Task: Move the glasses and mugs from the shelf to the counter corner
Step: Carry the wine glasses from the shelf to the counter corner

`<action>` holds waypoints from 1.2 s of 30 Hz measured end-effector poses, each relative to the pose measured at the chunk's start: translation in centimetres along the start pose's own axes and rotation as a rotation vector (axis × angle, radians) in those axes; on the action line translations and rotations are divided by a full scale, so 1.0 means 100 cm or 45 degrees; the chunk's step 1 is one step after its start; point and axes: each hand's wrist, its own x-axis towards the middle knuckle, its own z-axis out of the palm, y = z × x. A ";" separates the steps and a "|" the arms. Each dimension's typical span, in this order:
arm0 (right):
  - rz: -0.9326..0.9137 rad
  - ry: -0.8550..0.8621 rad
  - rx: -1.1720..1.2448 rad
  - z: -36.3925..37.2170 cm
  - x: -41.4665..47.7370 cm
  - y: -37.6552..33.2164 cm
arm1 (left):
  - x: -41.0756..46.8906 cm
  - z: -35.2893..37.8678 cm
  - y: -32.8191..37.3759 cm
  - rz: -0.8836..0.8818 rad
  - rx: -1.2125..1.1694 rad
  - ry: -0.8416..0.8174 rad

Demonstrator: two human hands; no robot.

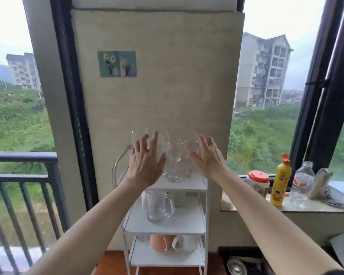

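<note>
- No brand or writing can be read: the yellow bottle [280,183] label is blurred.
- Left hand [145,161] and right hand [208,157] hover spread, each grip open and holding nothing, flanking the wine glasses [174,155] on the top tier of the white shelf [187,186].
- A glass mug [159,207] stands mid-tier; ceramic mugs [173,243] lie below.
- The worktop [316,207] edge just right of the shelf is crowded with bottles.

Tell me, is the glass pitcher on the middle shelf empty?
Empty, it seems: the glass pitcher stands upright and see-through, with no liquid line visible.
</note>
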 end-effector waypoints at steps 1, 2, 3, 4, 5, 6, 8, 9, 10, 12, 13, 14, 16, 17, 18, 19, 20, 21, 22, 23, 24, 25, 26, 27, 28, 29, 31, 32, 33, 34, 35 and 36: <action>-0.007 -0.005 -0.014 0.002 0.004 0.000 | 0.004 0.002 -0.002 0.004 0.024 -0.010; -0.002 -0.018 -0.035 0.003 0.007 0.001 | 0.007 0.005 -0.004 0.006 0.052 -0.006; 0.005 -0.029 -0.053 0.006 0.010 0.004 | 0.010 0.009 -0.006 0.021 0.068 -0.004; 0.031 -0.048 -0.051 0.007 0.010 0.006 | 0.011 0.012 -0.006 0.039 0.051 -0.009; 0.045 -0.038 -0.045 0.009 0.011 0.008 | 0.012 0.015 -0.006 0.039 0.012 0.011; 0.049 -0.023 -0.038 0.011 0.011 0.009 | 0.011 0.018 -0.006 0.027 -0.034 0.034; 0.024 0.011 -0.003 0.013 0.009 0.010 | 0.008 0.022 -0.006 -0.004 -0.105 0.087; 0.020 0.026 0.002 0.013 0.009 0.011 | 0.007 0.024 -0.006 -0.022 -0.131 0.108; 0.025 0.036 0.009 0.013 0.009 0.011 | 0.005 0.025 -0.006 -0.034 -0.158 0.129; 0.054 0.041 0.026 0.012 0.008 0.013 | 0.002 0.025 -0.006 -0.034 -0.206 0.175; 0.066 0.037 0.037 0.012 0.008 0.013 | 0.001 0.024 -0.006 -0.015 -0.235 0.192; 0.071 0.033 0.047 0.012 0.007 0.014 | 0.000 0.023 -0.005 0.011 -0.264 0.207; 0.078 0.041 0.114 0.012 0.005 0.013 | -0.002 0.020 -0.005 0.047 -0.321 0.219; 0.080 0.056 0.143 0.012 0.004 0.012 | -0.003 0.018 -0.005 0.041 -0.354 0.224; 0.079 0.064 0.161 0.012 0.003 0.012 | -0.004 0.017 -0.005 0.030 -0.382 0.234; 0.077 0.069 0.177 0.011 0.001 0.011 | -0.004 0.016 -0.005 0.019 -0.405 0.240; 0.075 0.071 0.201 0.011 0.000 0.011 | -0.005 0.014 -0.005 0.010 -0.422 0.245; 0.076 0.082 0.225 0.011 -0.002 0.010 | -0.006 0.012 -0.006 0.004 -0.433 0.250; 0.081 0.103 0.245 0.011 -0.003 0.009 | -0.008 0.010 -0.007 -0.007 -0.446 0.255; 0.090 0.126 0.271 0.011 -0.004 0.009 | -0.009 0.007 -0.007 -0.025 -0.464 0.259; 0.101 0.145 0.310 0.010 -0.006 0.008 | -0.011 0.004 -0.007 -0.052 -0.488 0.264; 0.103 0.164 0.347 0.009 -0.006 0.007 | -0.012 0.002 -0.006 -0.081 -0.511 0.278; 0.096 0.184 0.378 0.008 -0.006 0.005 | -0.013 -0.001 -0.006 -0.108 -0.533 0.295; 0.076 0.212 0.407 0.006 -0.006 0.002 | -0.013 -0.005 -0.004 -0.136 -0.554 0.313; 0.050 0.252 0.440 0.004 -0.006 -0.001 | -0.012 -0.008 -0.003 -0.167 -0.572 0.332; 0.024 0.302 0.471 0.001 -0.006 -0.004 | -0.011 -0.012 -0.001 -0.197 -0.586 0.356; 0.003 0.398 0.518 -0.007 -0.004 -0.011 | -0.008 -0.022 0.003 -0.255 -0.610 0.407; 0.003 0.448 0.534 -0.011 -0.004 -0.015 | -0.006 -0.027 0.005 -0.286 -0.625 0.430; 0.003 0.503 0.551 -0.016 -0.005 -0.019 | -0.005 -0.033 0.008 -0.315 -0.645 0.456; 0.000 0.560 0.573 -0.022 -0.005 -0.023 | -0.005 -0.038 0.012 -0.335 -0.675 0.484; -0.003 0.613 0.607 -0.028 -0.005 -0.026 | -0.004 -0.043 0.017 -0.338 -0.722 0.508; -0.006 0.655 0.655 -0.035 -0.007 -0.029 | -0.005 -0.047 0.021 -0.323 -0.785 0.522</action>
